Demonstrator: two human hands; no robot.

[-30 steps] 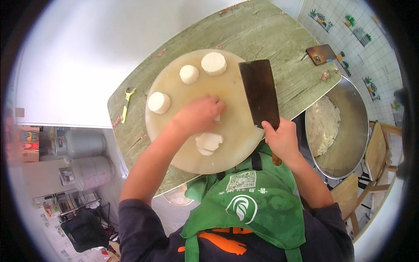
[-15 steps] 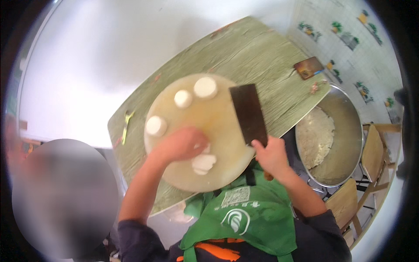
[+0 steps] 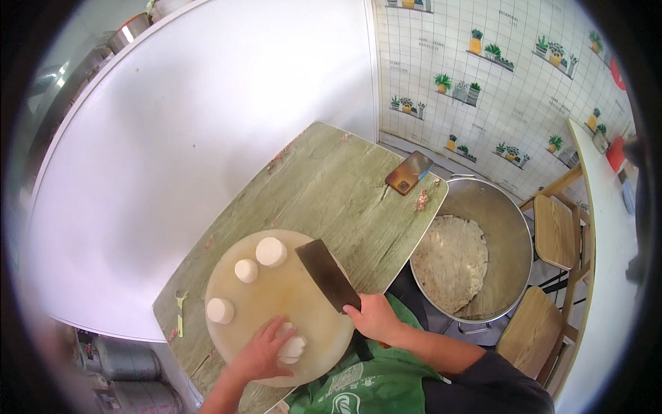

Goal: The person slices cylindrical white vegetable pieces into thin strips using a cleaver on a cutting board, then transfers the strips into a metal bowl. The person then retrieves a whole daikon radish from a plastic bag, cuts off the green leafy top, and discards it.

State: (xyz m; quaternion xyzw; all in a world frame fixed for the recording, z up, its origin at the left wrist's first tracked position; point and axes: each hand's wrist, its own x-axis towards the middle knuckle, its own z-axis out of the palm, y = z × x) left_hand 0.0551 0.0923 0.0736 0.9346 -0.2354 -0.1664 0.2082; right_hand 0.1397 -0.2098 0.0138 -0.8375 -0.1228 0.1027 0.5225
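A round pale cutting board (image 3: 269, 310) lies on the green wood-grain table. My right hand (image 3: 378, 319) grips a dark, broad-bladed cleaver (image 3: 327, 276) by its handle; the blade lies over the board's right edge. My left hand (image 3: 263, 353) rests on the near part of the board with its fingers spread. Beside its fingertips are several white slices (image 3: 293, 346), partly hidden by the hand. Farther off on the board stand 3 thick white cylindrical chunks: a large chunk (image 3: 272, 252), a small chunk (image 3: 246, 270) and a chunk at the left edge (image 3: 220, 310). They look like peeled radish.
A yellow-green peeler (image 3: 181, 314) lies left of the board. At the table's far right corner are a phone (image 3: 409, 172) and a reddish scrap (image 3: 422, 199). Below that edge stands a big metal pot (image 3: 514, 255) with pale chopped food (image 3: 448, 262). Wooden chairs (image 3: 555, 231) stand farther right.
The view has swung up and right, showing more wall. My left hand has gone from curled over the slices to spread fingers. The cleaver stays in my right hand, its blade tilted more leftward.
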